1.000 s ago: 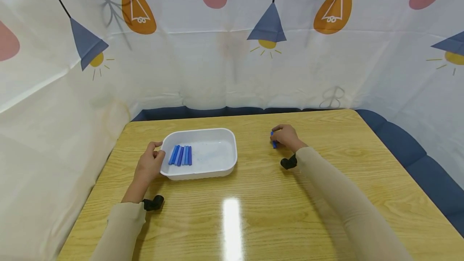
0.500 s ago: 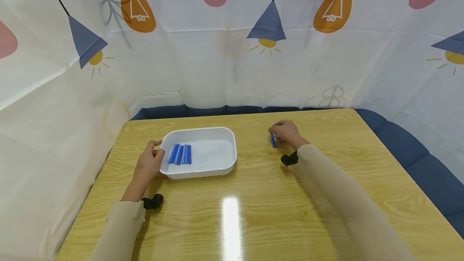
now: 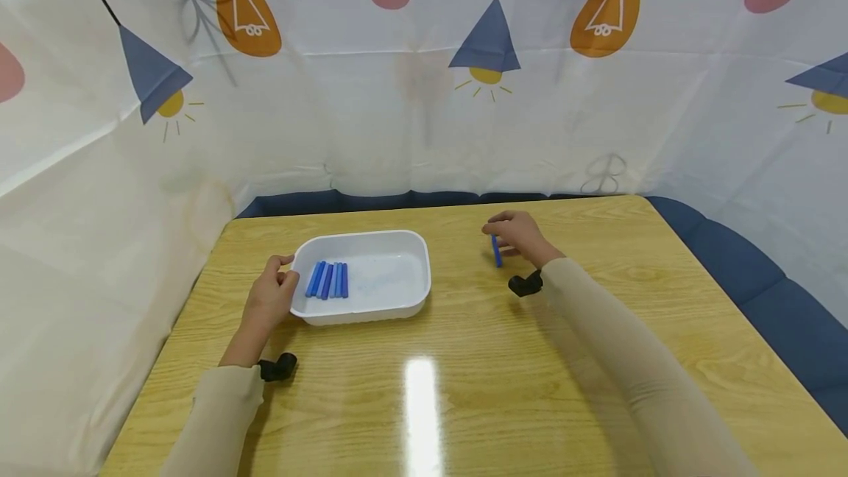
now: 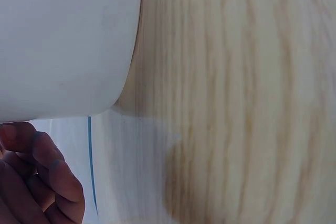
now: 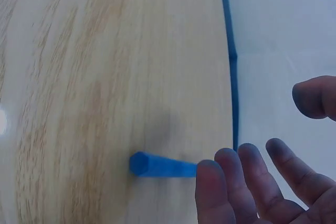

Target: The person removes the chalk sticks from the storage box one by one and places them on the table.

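In the head view, a white tray (image 3: 361,313) stands on the left part of the table, with several blue chalk sticks (image 3: 327,280) side by side in its left half. My left hand (image 3: 268,291) holds the tray by its left rim; in the left wrist view its curled fingers (image 4: 63,179) show at the tray's edge. A single blue chalk stick (image 3: 496,251) lies on the table to the right of the tray. Over it hovers my right hand (image 3: 518,234), thumb and fingers apart. The right wrist view shows this chalk stick (image 5: 163,166) beyond the bluish fingertips (image 5: 211,174), with nothing between fingers and thumb.
The wooden table (image 3: 358,396) ends at a back edge near dark blue padding (image 3: 715,245), which also runs along the right side. White printed cloth (image 3: 424,131) hangs behind and to the left. Each wrist carries a small black camera (image 3: 525,284).
My right hand has lifted off the chalk stick and shifted slightly away from me, its fingers spreading. The chalk stick is left lying on the table. The left hand stays on the tray.
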Available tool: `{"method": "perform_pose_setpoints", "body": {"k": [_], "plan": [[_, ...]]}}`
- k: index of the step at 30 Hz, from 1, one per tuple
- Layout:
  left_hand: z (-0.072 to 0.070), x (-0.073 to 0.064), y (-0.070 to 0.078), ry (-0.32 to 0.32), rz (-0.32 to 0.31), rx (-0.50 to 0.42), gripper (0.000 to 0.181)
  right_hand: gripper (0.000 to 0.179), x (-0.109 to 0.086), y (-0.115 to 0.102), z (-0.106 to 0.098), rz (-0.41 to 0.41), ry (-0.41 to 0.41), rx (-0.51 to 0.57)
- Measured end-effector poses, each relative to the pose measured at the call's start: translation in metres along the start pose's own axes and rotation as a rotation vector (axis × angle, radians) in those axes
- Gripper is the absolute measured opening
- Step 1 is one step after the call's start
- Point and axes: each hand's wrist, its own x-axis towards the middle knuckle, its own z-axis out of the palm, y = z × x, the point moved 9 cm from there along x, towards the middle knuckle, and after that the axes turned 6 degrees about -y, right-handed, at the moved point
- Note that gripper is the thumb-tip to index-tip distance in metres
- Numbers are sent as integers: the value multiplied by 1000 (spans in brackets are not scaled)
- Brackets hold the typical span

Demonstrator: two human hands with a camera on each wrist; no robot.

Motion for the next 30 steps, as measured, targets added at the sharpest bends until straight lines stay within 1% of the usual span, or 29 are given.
{"method": "perform_pose_setpoints", "body": {"k": [4, 7, 10, 14, 22, 26, 30], "plan": [[-2, 0, 0, 4, 3, 3, 52, 55, 1, -7, 4, 5, -9, 4], [-2, 0, 0, 5, 2, 7, 52, 56, -1, -13, 8, -9, -18, 10], [-1, 0, -1, 0, -5, 2, 52, 54, -3, -21, 13, -37, -24, 28], [-1, 1, -2, -6, -14, -6, 52, 49, -6, -32, 21, -89, -31, 19], [-1, 1, -1, -2, -7, -5, 52, 44, -12, -53, 42, -173, -45, 31], [-1, 1, 0, -5, -3, -6, 51, 40, -14, -62, 52, -197, -56, 56], [0, 0, 0, -12, -5, -6, 51, 38, -16, -69, 63, -201, -59, 69]]}}
